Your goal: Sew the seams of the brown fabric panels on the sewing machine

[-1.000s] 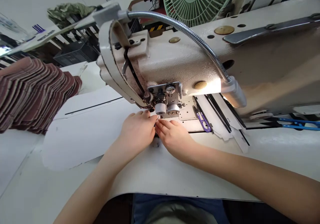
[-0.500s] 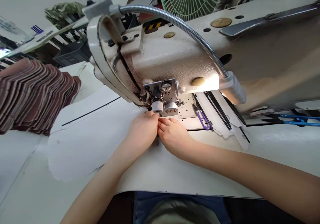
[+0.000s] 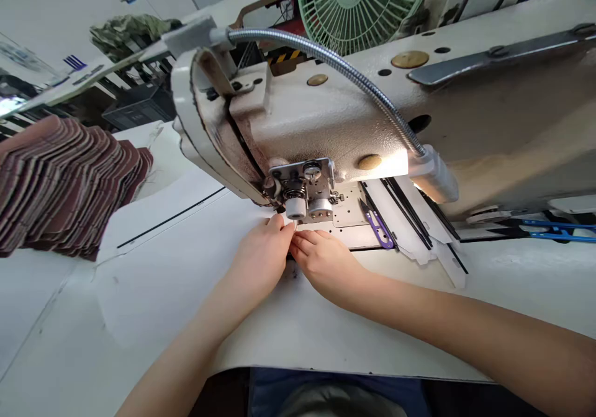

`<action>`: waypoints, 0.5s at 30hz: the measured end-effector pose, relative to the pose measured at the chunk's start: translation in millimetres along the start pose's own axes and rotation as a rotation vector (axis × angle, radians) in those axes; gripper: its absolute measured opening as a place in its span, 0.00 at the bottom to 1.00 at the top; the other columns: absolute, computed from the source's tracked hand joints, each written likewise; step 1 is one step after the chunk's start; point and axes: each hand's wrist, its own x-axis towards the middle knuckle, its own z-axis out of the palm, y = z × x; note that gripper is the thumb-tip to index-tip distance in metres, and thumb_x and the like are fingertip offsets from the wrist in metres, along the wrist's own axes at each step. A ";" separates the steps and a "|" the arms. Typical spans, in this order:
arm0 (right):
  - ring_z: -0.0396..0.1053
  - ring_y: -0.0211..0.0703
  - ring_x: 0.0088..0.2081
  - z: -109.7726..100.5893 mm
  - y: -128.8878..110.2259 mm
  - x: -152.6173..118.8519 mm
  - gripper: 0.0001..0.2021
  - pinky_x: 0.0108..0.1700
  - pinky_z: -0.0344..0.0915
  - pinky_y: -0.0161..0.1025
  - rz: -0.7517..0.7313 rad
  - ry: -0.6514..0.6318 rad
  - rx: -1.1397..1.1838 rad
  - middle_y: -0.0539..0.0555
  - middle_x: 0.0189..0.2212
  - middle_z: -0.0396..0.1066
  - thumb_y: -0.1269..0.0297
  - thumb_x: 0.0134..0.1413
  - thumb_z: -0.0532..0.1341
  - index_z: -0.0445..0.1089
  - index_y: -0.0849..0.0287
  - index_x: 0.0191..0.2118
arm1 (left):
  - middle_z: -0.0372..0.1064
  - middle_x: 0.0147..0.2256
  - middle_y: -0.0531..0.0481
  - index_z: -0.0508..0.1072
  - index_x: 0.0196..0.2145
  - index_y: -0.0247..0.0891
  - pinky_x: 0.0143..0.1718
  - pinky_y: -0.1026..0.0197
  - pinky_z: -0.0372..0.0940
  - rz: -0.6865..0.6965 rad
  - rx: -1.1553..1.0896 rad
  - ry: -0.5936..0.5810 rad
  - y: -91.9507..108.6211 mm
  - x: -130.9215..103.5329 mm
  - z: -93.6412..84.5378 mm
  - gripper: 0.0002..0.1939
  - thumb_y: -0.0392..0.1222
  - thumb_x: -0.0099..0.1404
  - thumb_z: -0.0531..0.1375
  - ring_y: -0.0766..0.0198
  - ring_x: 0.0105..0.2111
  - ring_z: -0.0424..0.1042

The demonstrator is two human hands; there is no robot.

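Observation:
My left hand (image 3: 261, 255) is closed, its fingers curled together just below the presser area of a sewing machine (image 3: 296, 205). Beside it, my right hand (image 3: 323, 262) is also closed, with its fingertips meeting the left hand's. Whatever lies between the fingertips is too small and covered to make out. A large white sheet (image 3: 172, 255) with a black strip (image 3: 172, 217) along it stretches left from under my left hand and forearm. Purple thread snips (image 3: 379, 228) lie on the machine bed, right of my right hand.
Maroon layered pieces (image 3: 60, 187) are stacked at the left. White cut strips with black edging (image 3: 405, 218) lie right of the snips, and blue-handled scissors (image 3: 554, 229) farther right. A lit lamp (image 3: 433, 172) hangs from a flexible metal neck. Behind stands a green fan (image 3: 363, 7).
The view has tilted a little, so the machine sits slightly lower in the picture. Both hands stay together near the needle area, shifted only slightly.

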 end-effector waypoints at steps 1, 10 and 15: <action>0.71 0.45 0.45 0.8 0.5 0.6 0.14 0.46 0.69 0.38 0.003 0.008 -0.001 0.59 0.43 0.75 0.79 0.62 0.51 0.72 0.69 0.47 | 0.68 0.44 0.41 0.70 0.47 0.34 0.41 0.58 0.66 -0.017 -0.004 -0.003 0.0 1.3 0.6 0.19 0.24 0.64 0.47 0.56 0.40 0.70; 0.71 0.46 0.46 8.6 3.9 5.6 0.15 0.49 0.69 0.38 0.030 0.052 -0.018 0.59 0.40 0.76 0.79 0.61 0.50 0.72 0.67 0.46 | 0.70 0.41 0.40 0.70 0.47 0.31 0.41 0.59 0.64 -0.048 -0.051 0.028 2.9 8.8 4.8 0.16 0.24 0.65 0.49 0.54 0.41 0.70; 0.69 0.51 0.50 10.8 6.1 2.3 0.15 0.50 0.69 0.44 0.044 0.141 0.083 0.62 0.45 0.74 0.78 0.58 0.52 0.72 0.69 0.47 | 0.69 0.40 0.42 0.71 0.43 0.33 0.37 0.59 0.63 -0.040 -0.144 0.124 -2.7 10.1 15.3 0.15 0.26 0.66 0.48 0.56 0.38 0.69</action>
